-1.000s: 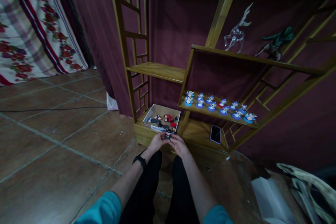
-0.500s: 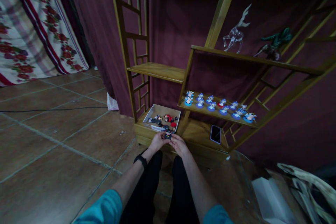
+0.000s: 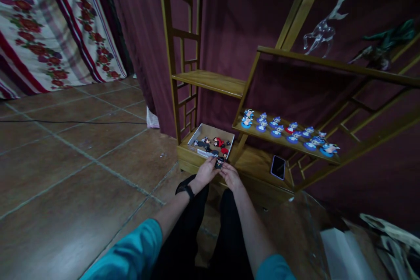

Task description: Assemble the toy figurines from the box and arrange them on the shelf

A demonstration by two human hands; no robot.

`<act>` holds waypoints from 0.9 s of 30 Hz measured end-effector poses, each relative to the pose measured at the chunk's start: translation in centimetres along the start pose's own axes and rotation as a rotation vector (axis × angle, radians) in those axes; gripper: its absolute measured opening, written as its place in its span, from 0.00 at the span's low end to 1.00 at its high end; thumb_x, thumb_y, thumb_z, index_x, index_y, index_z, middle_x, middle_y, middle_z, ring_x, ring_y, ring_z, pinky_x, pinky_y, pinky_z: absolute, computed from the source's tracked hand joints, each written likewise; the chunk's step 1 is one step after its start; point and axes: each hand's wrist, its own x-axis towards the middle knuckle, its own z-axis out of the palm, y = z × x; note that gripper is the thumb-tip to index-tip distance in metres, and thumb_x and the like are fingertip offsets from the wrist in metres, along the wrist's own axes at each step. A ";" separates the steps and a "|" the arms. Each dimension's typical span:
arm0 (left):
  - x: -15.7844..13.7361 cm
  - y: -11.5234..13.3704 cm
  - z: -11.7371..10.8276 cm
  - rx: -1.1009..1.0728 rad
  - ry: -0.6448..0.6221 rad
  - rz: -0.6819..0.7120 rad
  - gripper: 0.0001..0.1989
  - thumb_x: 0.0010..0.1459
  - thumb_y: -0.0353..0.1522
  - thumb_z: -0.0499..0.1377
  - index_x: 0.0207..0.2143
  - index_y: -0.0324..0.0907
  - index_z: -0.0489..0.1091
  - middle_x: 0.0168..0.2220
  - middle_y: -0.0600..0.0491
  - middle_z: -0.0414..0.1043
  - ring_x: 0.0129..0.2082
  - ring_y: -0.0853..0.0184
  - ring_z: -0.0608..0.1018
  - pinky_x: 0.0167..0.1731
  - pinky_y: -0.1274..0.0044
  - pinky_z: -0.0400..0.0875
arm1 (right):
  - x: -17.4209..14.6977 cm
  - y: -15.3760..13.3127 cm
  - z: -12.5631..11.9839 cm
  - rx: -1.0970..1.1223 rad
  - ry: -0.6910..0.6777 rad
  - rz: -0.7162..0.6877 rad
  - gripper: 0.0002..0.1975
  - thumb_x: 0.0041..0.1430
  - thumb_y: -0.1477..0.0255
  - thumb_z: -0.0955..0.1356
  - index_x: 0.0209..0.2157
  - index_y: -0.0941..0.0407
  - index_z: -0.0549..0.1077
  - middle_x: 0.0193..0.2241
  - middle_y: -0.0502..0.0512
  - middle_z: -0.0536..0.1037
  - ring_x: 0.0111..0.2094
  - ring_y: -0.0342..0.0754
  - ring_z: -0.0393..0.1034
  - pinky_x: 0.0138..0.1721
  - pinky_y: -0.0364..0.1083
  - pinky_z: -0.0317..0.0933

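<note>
A small black figurine [image 3: 219,162] on a dark round base is held between my two hands, just in front of a white cardboard box. My left hand [image 3: 207,170] grips it from the left, and my right hand [image 3: 231,176] pinches its base from the right. The open box [image 3: 193,137] stands on the bottom board of the wooden shelf unit. Several black and red figurines [image 3: 218,141] lie jumbled in it. Further right, two rows of blue and white figurines [image 3: 277,130] stand upright on a higher board.
A phone [image 3: 278,167] lies on the bottom board at the right. Above stand a clear glass deer [image 3: 320,35] and a dark green statue [image 3: 383,46]. A bare wooden shelf [image 3: 213,82] juts out above the box. A black cable [image 3: 72,122] crosses the tiled floor.
The view has swung left and slightly down, so the shelf and hands sit further right in the picture. Both hands keep their hold on the figurine in front of the box.
</note>
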 end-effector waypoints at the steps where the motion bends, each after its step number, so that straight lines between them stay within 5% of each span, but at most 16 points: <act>1: 0.0 0.1 -0.2 0.020 -0.018 0.016 0.25 0.49 0.31 0.58 0.51 0.40 0.59 0.52 0.43 0.59 0.49 0.60 0.67 0.47 0.71 0.62 | 0.0 0.0 0.0 -0.002 0.006 -0.003 0.12 0.42 0.83 0.68 0.31 0.56 0.72 0.33 0.51 0.77 0.34 0.43 0.72 0.38 0.42 0.65; 16: 0.0 0.8 -0.7 0.196 -0.067 0.162 0.18 0.54 0.32 0.54 0.48 0.39 0.60 0.45 0.43 0.61 0.47 0.58 0.67 0.48 0.69 0.60 | 0.6 0.7 -0.4 0.034 0.122 -0.028 0.13 0.37 0.85 0.68 0.27 0.56 0.71 0.24 0.45 0.75 0.29 0.40 0.70 0.36 0.40 0.65; 27: -0.1 0.9 0.0 0.192 -0.068 0.172 0.19 0.55 0.31 0.52 0.50 0.38 0.59 0.46 0.42 0.62 0.48 0.57 0.65 0.49 0.68 0.57 | 0.8 0.8 -1.0 -0.043 0.119 -0.042 0.15 0.36 0.86 0.66 0.27 0.53 0.72 0.28 0.46 0.78 0.33 0.42 0.71 0.39 0.44 0.64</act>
